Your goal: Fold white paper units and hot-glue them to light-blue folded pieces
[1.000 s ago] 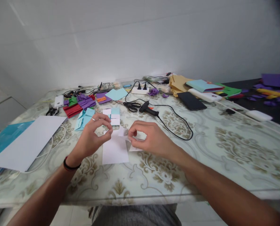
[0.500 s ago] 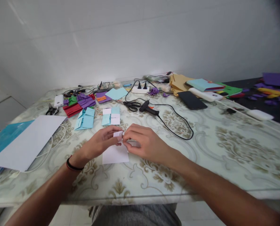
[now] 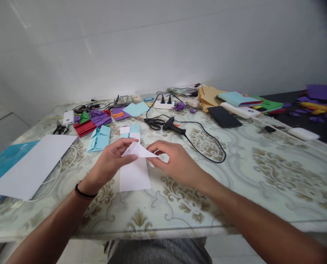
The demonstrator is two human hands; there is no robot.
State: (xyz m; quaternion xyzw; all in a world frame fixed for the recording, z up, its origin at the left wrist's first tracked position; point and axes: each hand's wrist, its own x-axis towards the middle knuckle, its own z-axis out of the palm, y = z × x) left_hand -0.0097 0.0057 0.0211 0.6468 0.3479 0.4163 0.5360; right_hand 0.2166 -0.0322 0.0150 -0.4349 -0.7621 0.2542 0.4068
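Both my hands hold a small folded white paper piece (image 3: 138, 150) just above the table. My left hand (image 3: 111, 161) pinches its left end and my right hand (image 3: 174, 161) pinches its right end. The piece looks like a flat triangle with its point up. Under it a white paper sheet (image 3: 134, 176) lies flat on the table. Just behind my hands sit folded light blue and white paper squares (image 3: 130, 131).
A large white sheet (image 3: 31, 165) over a blue one lies at left. Blue folded papers (image 3: 99, 138), red and purple pieces (image 3: 93, 123), scissors (image 3: 153, 124), a glue gun (image 3: 173, 127) with its cord, a phone (image 3: 223, 117) and paper stacks (image 3: 234, 99) fill the far side.
My hands came together on the small white piece, then spread it apart. It now shows as a wider triangle held between both hands.
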